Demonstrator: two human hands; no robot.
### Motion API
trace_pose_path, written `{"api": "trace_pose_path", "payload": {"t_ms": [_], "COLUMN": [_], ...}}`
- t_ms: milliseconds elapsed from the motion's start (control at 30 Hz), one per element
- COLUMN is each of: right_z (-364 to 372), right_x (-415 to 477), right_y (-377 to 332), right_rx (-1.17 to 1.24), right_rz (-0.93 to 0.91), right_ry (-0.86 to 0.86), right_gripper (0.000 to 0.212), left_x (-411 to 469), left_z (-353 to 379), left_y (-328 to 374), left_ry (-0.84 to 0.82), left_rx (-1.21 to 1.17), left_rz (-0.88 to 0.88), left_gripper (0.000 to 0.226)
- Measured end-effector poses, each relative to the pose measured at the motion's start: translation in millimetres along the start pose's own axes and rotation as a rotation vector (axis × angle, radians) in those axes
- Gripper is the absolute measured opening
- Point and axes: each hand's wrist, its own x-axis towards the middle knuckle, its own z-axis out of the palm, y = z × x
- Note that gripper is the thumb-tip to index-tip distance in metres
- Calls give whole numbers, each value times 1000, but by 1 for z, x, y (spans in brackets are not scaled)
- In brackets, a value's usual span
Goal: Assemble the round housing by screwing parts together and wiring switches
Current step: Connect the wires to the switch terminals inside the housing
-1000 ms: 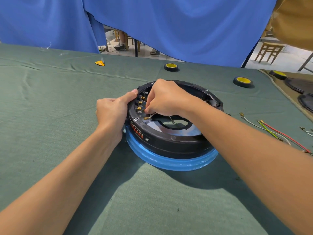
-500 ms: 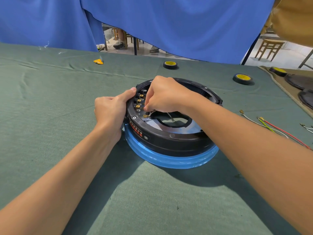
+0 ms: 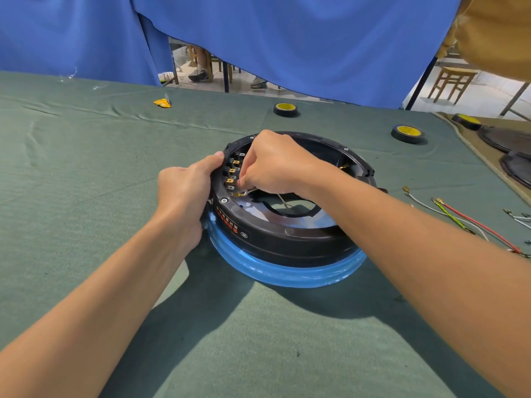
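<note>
left hand [image 3: 184,191] grips round housing [image 3: 287,234]; right hand [image 3: 275,165] pinches wire [image 3: 249,192].

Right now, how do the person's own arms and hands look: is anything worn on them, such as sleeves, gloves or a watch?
The left forearm and the right forearm are bare as far as the picture shows; no sleeve enters the view. The left hand and the right hand wear no gloves. No watch, bracelet or ring shows on the wrists or visible fingers.

— How does the left hand [image 3: 184,191] sit?
— Fingers curled, thumb stretched forward, gripping the housing [image 3: 287,242] at its rim.
— And the right hand [image 3: 275,165]?
— Knuckles up, fingertips pinching a wire [image 3: 249,191]; both forearms reach forward.
</note>
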Motion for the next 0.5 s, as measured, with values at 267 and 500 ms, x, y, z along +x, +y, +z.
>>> {"api": "trace_pose_path", "payload": {"t_ms": [267, 500], "right_z": [4, 8], "right_x": [0, 0], "right_y": [1, -3], "right_rx": [68, 114], "right_rz": [34, 77], "right_ry": [31, 34], "right_gripper": [13, 18], "left_x": [-9, -9], "left_z": [6, 5], "left_y": [-11, -12], "left_ry": [13, 4], "left_rx": [-55, -66], "left_rz": [-53, -58], "left_gripper": [39, 35]}}
